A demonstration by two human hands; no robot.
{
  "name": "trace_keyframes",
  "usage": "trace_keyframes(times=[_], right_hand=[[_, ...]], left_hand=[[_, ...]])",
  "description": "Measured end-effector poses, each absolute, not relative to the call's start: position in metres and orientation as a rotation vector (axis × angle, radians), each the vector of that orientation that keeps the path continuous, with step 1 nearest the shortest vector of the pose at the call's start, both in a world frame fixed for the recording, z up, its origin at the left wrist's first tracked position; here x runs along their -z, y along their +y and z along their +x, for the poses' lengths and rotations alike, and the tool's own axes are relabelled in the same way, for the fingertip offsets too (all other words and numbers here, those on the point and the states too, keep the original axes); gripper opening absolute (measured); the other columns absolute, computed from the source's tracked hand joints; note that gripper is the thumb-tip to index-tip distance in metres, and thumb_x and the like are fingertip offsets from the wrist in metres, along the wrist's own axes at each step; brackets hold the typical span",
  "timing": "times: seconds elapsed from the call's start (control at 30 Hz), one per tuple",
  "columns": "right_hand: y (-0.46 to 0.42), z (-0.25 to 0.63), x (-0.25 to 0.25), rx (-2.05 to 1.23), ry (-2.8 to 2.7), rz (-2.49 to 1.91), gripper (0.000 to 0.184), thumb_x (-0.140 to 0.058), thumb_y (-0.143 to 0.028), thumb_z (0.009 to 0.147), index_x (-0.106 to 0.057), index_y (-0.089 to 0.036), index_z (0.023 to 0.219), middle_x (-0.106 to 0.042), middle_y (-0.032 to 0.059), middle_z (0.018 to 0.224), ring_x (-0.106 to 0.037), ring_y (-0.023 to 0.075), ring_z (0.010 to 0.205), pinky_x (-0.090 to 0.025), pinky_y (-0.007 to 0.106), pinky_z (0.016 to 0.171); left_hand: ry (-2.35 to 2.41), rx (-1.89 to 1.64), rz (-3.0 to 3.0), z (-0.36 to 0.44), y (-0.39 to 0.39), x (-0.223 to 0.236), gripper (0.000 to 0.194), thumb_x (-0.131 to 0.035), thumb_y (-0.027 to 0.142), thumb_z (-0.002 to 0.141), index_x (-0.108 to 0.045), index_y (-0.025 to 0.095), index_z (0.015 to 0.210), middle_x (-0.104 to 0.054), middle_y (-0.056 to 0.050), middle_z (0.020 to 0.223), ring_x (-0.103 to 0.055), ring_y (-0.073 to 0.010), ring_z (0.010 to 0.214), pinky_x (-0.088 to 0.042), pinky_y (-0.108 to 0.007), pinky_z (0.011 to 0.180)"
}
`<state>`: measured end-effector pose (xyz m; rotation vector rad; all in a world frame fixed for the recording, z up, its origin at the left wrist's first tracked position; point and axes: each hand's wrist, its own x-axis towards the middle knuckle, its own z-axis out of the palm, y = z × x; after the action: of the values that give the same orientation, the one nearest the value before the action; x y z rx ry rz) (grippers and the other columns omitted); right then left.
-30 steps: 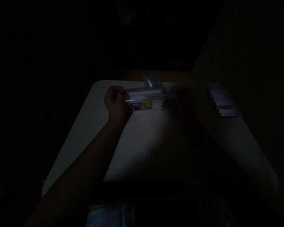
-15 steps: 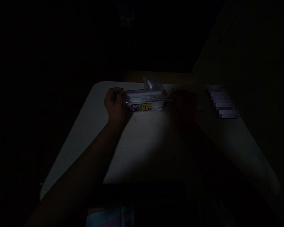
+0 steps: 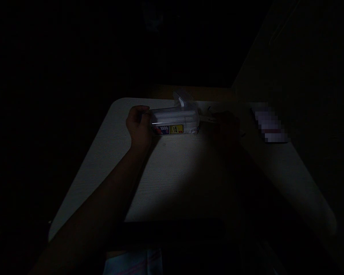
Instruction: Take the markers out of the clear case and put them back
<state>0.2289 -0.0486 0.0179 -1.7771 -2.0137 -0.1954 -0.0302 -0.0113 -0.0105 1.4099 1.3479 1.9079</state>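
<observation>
Nearest: a pale blue cloth [image 3: 132, 261] with pinkish stripes, cut off by the lower edge. Beyond it, the white counter [image 3: 160, 164], its right half in heavy shadow.

Toward the far side, the left hand [image 3: 140, 124] had its fingers closed on the left end of a clear plastic case [image 3: 172, 115], which lay with its long axis left to right. A printed label [image 3: 169, 130] showed along the near side.

Key relation: a slim pale stick [image 3: 208, 119] lay between the case's right end and the right hand [image 3: 226, 124], roughly in line with the case. The right fingers seemed to pinch its right end; the right hand was the nearer to it. Contact between stick and case could not be determined.

Right: a pixelated flat object [image 3: 269, 124], contents unreadable. Farther: a clear flap [image 3: 182, 100] stood up behind the case; whether joined, unclear. Right-hand finger outlines were lost in darkness; the background was nearly black.
</observation>
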Motion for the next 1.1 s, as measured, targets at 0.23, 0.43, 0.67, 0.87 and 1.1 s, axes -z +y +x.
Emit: trace_keyframes(times=[0.23, 0.43, 0.67, 0.87, 1.1], right_hand=[[-0.046, 0.244, -0.022, 0.255, -1.872, -2.048, 0.036, -0.049, -0.032, 0.085, -0.067, -0.012, 0.109, -0.067, 0.0191, 0.104, -0.061, 0.0297, 0.092, -0.043, 0.042, 0.078], [-0.045, 0.232, -0.013, 0.264, -1.979, -2.031, 0.038, -0.046, -0.017, 0.08, -0.064, -0.012, 0.113, -0.065, 0.019, 0.108, -0.059, 0.0327, 0.098, -0.047, 0.048, 0.081], [-0.043, 0.232, -0.007, 0.357, -1.889, -2.021, 0.036, -0.042, -0.021, 0.085, -0.064, -0.014, 0.113, -0.059, 0.0217, 0.12, -0.051, 0.0396, 0.111, -0.04, 0.061, 0.085], [-0.045, 0.239, -0.011, 0.213, -1.995, -2.032, 0.045, -0.038, -0.021, 0.09, -0.053, -0.026, 0.132, -0.057, 0.0163, 0.128, -0.054, 0.0349, 0.113, -0.043, 0.054, 0.086], [-0.041, 0.244, -0.016, 0.202, -1.923, -2.133, 0.043, -0.04, -0.024, 0.089, -0.057, -0.024, 0.129, -0.063, 0.0136, 0.119, -0.06, 0.0324, 0.105, -0.046, 0.049, 0.083]], left_hand=[[1.34, -1.951, 1.367, -0.028, -0.014, 0.007, 0.009, -0.057, 0.016, 0.075, -0.063, 0.02, 0.08, -0.06, -0.001, 0.081, -0.055, -0.0146, 0.078, -0.042, -0.028, 0.071], [1.295, -1.957, 1.363, -0.027, -0.014, 0.006, 0.008, -0.055, 0.016, 0.075, -0.06, 0.016, 0.081, -0.058, 0.0, 0.078, -0.054, -0.0127, 0.075, -0.041, -0.028, 0.07], [1.31, -1.962, 1.343, -0.025, -0.017, 0.003, 0.01, -0.055, 0.014, 0.072, -0.061, 0.019, 0.078, -0.059, 0.0, 0.076, -0.054, -0.0127, 0.073, -0.041, -0.026, 0.068], [1.333, -1.979, 1.358, -0.026, -0.017, 0.003, 0.009, -0.056, 0.013, 0.072, -0.062, 0.018, 0.076, -0.059, -0.001, 0.076, -0.054, -0.0134, 0.074, -0.042, -0.027, 0.07], [1.373, -1.951, 1.371, -0.026, -0.016, 0.003, 0.004, -0.057, 0.017, 0.077, -0.06, 0.02, 0.077, -0.058, 0.0, 0.077, -0.054, -0.0138, 0.074, -0.042, -0.028, 0.069]])
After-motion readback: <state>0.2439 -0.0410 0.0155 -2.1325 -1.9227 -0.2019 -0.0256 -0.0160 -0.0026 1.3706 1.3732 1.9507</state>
